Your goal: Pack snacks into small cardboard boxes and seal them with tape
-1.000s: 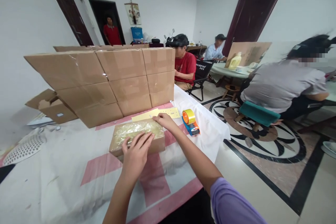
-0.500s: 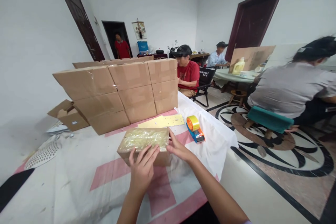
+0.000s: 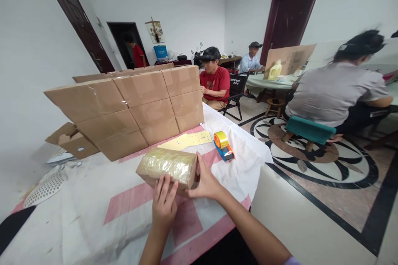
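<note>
A small cardboard box (image 3: 168,165) with shiny clear tape over its top sits in front of me on the cloth, slightly tilted. My left hand (image 3: 164,198) lies against its near side, fingers stretched over the near top edge; the thumb is hidden. At the box's right end, my right hand (image 3: 207,180) grips the corner, thumb low on the near side and fingers behind the end face. Beyond the box lies a yellow perforated sheet (image 3: 199,137). To the right rests a blue and orange tape dispenser (image 3: 224,149) carrying a yellow tape roll (image 3: 220,138).
A wall of stacked cardboard boxes (image 3: 137,109) stands across the back of the table. Left of it are an opened box (image 3: 76,143) and a white perforated piece (image 3: 46,190). The white cloth (image 3: 248,145) hangs over the right edge. Several people sit or stand farther off.
The box has turned and tipped, its right end coming nearer to me. My right hand has moved around its right corner, thumb lower. The left hand's fingers have drawn back towards the near edge.
</note>
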{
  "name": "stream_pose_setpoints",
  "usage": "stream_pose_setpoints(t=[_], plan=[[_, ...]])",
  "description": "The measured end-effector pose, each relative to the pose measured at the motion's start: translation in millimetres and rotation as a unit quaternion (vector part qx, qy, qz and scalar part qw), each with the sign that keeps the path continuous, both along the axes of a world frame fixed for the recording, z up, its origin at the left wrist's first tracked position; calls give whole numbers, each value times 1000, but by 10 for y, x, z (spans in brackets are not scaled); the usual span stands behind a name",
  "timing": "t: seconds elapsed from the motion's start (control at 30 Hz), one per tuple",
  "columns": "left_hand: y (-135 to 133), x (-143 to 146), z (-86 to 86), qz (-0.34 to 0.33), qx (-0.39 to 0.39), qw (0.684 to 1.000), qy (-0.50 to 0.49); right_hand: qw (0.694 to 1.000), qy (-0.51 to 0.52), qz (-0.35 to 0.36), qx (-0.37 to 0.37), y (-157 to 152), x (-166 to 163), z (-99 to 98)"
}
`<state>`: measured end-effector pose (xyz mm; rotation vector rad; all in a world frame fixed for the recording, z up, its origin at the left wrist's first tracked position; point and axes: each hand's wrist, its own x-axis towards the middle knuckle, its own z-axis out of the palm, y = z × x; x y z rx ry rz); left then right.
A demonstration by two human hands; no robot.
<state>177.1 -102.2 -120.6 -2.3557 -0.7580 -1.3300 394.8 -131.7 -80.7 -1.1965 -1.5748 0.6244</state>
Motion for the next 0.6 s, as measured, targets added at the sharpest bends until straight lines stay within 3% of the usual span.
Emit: stream_pose_setpoints(t=[0.13, 0.3, 0.43, 0.53, 0.6], plan=[[47, -128, -140, 22, -26, 999, 39, 992, 107, -68, 24, -83, 350, 179], [171, -277, -305, 40, -115, 987, 101, 961, 116, -242, 71, 19, 1176, 811], [258, -273, -368, 42, -151, 984, 85, 911, -9, -397, 115, 659, 1862, 1163], [329, -290, -402, 19, -147, 985, 93, 890, -63, -450, 35, 1362, 2205, 1131], [372, -311, -430, -2, -139, 985, 102, 891, -63, -447, -50, 1815, 2314, 1016]])
